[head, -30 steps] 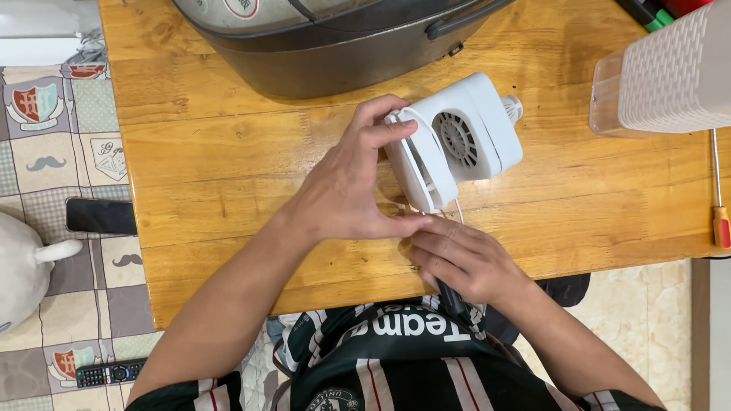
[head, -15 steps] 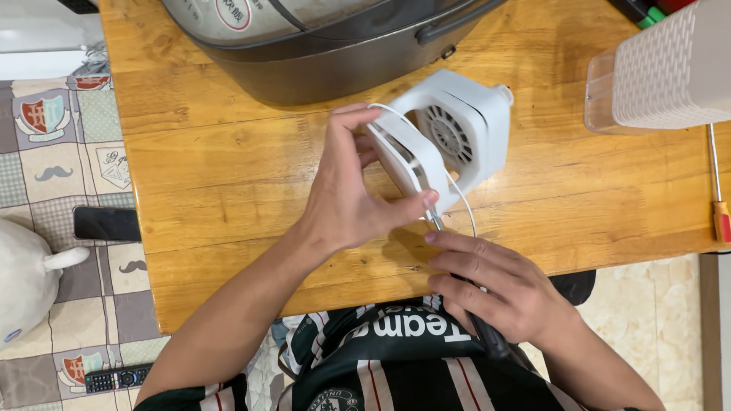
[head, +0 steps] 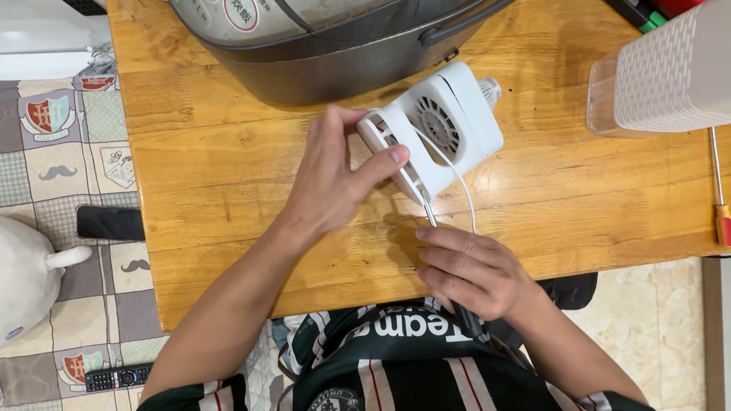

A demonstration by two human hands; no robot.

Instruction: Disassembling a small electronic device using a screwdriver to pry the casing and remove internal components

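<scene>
Left hand (head: 331, 179) first: the fingers are wrapped over the near end of a small white fan unit (head: 438, 137), thumb pressed along its front edge and the other fingers curled over the top, so it's properly clamped on the thing and tipping it up off the wooden table (head: 228, 175). The round grille faces up toward the camera.

Right hand (head: 468, 270) sits just below that, close to the table's near edge. Its fingers are bunched together around a slim tool with a metal shaft (head: 429, 215), looks like a screwdriver, dark handle poking out the back of the fist toward the body. The tip points up at the bottom corner of the fan unit, right by the left thumb; can't tell whether it actually touches. A thin white cable (head: 461, 183) loops off the fan and runs down to the right hand's fingers.

Further out: just past the left fingertips there's a big grey rice cooker (head: 327, 53) taking up the far side of the table. Off to the right of the fan, well apart, a white woven-pattern container (head: 662, 72), and beyond that another screwdriver with a red handle (head: 719, 202) lying at the table edge.

Down on the floor left of the left arm: a black phone (head: 110, 223), a remote control (head: 118, 377) and a white plush toy (head: 27, 274) on a patterned mat.
</scene>
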